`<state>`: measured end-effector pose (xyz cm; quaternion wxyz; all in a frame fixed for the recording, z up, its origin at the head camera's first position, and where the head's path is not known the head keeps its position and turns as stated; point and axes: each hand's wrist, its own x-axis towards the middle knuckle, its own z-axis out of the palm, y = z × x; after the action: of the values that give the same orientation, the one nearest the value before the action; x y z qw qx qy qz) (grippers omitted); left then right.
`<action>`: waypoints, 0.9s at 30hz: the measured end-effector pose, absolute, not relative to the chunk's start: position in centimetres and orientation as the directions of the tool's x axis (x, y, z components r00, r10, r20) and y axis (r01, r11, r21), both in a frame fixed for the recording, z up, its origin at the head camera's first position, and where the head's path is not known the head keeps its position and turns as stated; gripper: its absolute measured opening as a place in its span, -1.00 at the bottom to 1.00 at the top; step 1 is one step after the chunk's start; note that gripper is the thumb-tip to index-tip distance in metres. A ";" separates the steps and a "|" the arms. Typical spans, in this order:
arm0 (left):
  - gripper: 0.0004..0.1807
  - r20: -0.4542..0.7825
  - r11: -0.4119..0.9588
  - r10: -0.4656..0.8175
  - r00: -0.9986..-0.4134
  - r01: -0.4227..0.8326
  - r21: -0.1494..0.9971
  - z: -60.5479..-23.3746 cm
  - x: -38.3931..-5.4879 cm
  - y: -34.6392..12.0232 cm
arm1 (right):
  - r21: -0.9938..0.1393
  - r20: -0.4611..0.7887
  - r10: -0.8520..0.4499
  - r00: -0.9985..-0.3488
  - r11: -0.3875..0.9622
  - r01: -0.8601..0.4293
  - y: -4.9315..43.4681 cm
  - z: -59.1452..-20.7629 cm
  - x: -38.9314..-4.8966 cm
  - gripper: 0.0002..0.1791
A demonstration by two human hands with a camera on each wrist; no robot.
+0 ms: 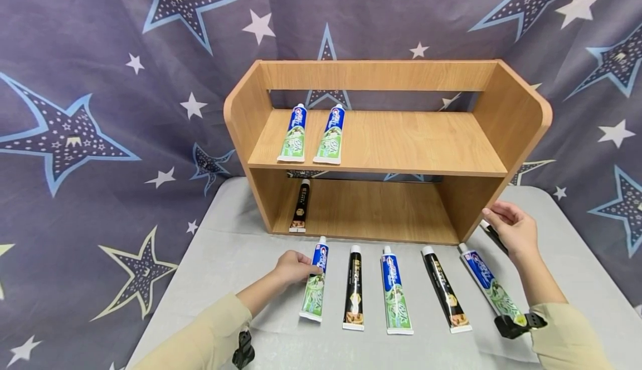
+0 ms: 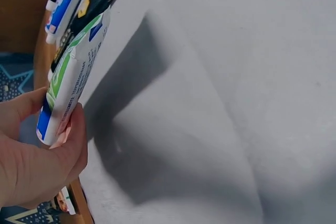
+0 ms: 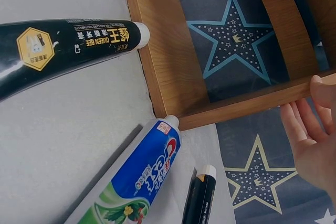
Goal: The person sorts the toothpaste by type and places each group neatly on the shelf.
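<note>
My left hand (image 1: 293, 269) pinches a blue, green and white toothpaste tube (image 1: 314, 295) between thumb and fingers, cap towards the shelf. The left wrist view shows the tube (image 2: 79, 72) tilted, with shadow on the cloth beside it. At the right, my right hand (image 1: 515, 230) grips the front edge of the wooden shelf's side panel (image 3: 247, 106), thumb on one face and fingers on the other. The two-tier shelf (image 1: 381, 74) has two blue-green tubes (image 1: 330, 136) on its upper board and one black tube (image 1: 300, 205) at the lower left.
In front of the shelf, a black tube (image 1: 354, 289), a blue-green tube (image 1: 395, 292), another black tube (image 1: 445, 289) and a blue-green tube (image 1: 489, 281) lie in a row. One more black tube (image 3: 199, 198) lies beside the shelf, partly behind my right hand in the head view. A star-patterned curtain (image 1: 125, 191) hangs behind.
</note>
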<state>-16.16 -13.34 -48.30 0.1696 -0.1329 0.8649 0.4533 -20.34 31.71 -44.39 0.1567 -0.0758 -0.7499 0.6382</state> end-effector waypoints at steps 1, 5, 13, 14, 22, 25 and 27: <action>-0.68 -0.416 0.547 -0.071 -0.907 -0.384 0.744 -48.2 -16.2 -13.3 | -0.983 0.145 0.312 -0.939 0.150 -0.102 31.9 -44.7 -20.5 -0.76; -0.67 -0.426 0.503 -0.040 -0.904 -0.387 0.773 -47.7 -16.2 -13.3 | -0.974 0.156 0.324 -0.933 0.210 -0.089 31.9 -44.9 -20.6 -0.79; -0.65 -0.420 0.455 0.016 -0.908 -0.367 0.811 -46.6 -16.8 -13.0 | -0.983 0.122 0.321 -0.939 0.169 -0.070 31.5 -43.9 -20.2 -0.66; -0.66 -0.417 0.454 0.023 -0.909 -0.362 0.814 -46.5 -16.9 -12.9 | -0.986 0.118 0.322 -0.939 0.150 -0.073 31.5 -44.0 -20.2 -0.65; -0.70 -0.425 0.371 0.093 -0.900 -0.365 0.854 -44.9 -17.2 -12.1 | -0.994 0.104 0.307 -0.946 0.060 -0.090 31.4 -44.0 -20.2 -0.64; -0.69 -0.424 0.353 0.115 -0.898 -0.362 0.863 -44.0 -17.4 -11.8 | -0.994 0.111 0.303 -0.946 0.056 -0.098 31.4 -43.8 -20.3 -0.65; -0.67 -0.426 0.347 0.127 -0.896 -0.363 0.865 -43.5 -17.4 -11.6 | -0.994 0.107 0.305 -0.946 0.045 -0.098 31.5 -43.9 -20.2 -0.65</action>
<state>-17.40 -11.62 -43.51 0.2161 -0.0743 0.7916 0.5667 -20.19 31.45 -43.94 0.1466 -0.0733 -0.7077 0.6873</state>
